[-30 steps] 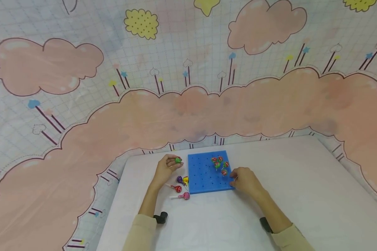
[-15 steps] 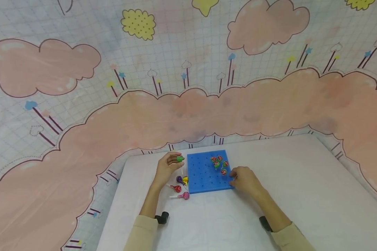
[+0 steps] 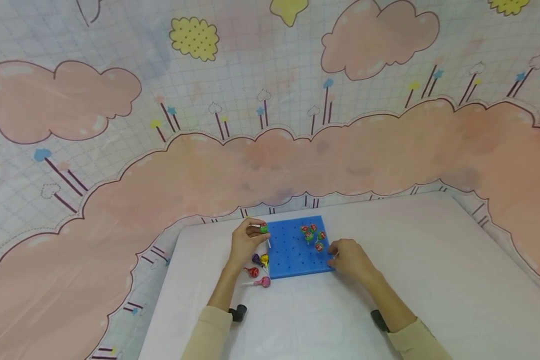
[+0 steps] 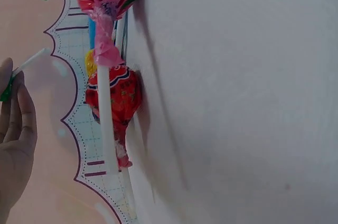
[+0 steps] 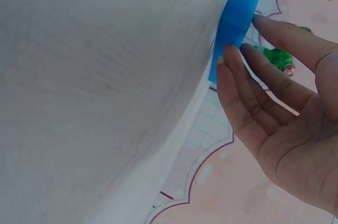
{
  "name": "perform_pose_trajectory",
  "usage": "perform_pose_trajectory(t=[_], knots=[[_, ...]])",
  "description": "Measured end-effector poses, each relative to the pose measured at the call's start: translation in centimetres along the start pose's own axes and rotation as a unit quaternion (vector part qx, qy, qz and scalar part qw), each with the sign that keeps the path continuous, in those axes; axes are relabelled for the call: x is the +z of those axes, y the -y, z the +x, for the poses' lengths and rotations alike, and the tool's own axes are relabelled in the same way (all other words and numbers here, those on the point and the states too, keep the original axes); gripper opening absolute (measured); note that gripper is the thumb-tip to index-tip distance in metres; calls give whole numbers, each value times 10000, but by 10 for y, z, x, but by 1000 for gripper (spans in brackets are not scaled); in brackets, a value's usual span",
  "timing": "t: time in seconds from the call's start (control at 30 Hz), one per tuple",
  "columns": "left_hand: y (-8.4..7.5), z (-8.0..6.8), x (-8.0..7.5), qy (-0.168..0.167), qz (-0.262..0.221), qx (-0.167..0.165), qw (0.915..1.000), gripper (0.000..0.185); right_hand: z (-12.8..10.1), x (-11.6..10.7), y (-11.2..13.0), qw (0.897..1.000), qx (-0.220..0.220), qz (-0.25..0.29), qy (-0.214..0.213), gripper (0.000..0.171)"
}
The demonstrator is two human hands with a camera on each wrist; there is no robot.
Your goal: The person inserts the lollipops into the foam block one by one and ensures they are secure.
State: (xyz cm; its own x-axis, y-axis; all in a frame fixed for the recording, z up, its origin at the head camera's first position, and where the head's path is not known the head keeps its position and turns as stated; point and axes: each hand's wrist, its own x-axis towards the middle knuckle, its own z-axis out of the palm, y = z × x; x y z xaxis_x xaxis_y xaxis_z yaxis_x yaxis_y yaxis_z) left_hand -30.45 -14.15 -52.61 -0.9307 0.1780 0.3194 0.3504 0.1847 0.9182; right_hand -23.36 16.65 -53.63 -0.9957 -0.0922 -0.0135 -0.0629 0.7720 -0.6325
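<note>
Left hand (image 3: 244,243) at centre frame, fingers pinched round a green-wrapped lollipop (image 3: 263,229) with thin white stick, held over the left edge of the square blue pegboard (image 3: 292,255). Right hand (image 3: 347,257) relaxed, straight fingertips pressed to the board's lower right edge. Glossy loose lollipops (image 3: 257,270) lying lower left of the board on the matte white table (image 3: 432,280).

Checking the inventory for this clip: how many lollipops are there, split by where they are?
Lollipops standing in the blue pegboard: 5
Loose lollipops on the table: 4
Green lollipop in the left hand: 1
Total: 10
</note>
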Motion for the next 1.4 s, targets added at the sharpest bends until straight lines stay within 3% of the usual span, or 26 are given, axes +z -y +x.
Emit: perform_pose_trajectory(t=[0.27, 0.53, 0.83, 1.1, 1.4], knots=[[8, 3, 9, -283, 720, 519, 9957, 34, 0, 0, 0, 10000, -45, -29, 6, 20], [17, 11, 15, -361, 1131, 860, 9892, 34, -2, 3, -2, 9998, -143, -66, -98, 21], [22, 18, 21, -194, 1193, 563, 9911, 32, -5, 3, 1, 9998, -137, -31, -136, 20], [24, 21, 24, -299, 1194, 647, 9903, 35, -5, 4, 1, 10000, -20, -44, -80, 20], [26, 24, 24, -227, 1352, 401, 9898, 34, -6, 4, -1, 9998, -99, -51, -148, 20]])
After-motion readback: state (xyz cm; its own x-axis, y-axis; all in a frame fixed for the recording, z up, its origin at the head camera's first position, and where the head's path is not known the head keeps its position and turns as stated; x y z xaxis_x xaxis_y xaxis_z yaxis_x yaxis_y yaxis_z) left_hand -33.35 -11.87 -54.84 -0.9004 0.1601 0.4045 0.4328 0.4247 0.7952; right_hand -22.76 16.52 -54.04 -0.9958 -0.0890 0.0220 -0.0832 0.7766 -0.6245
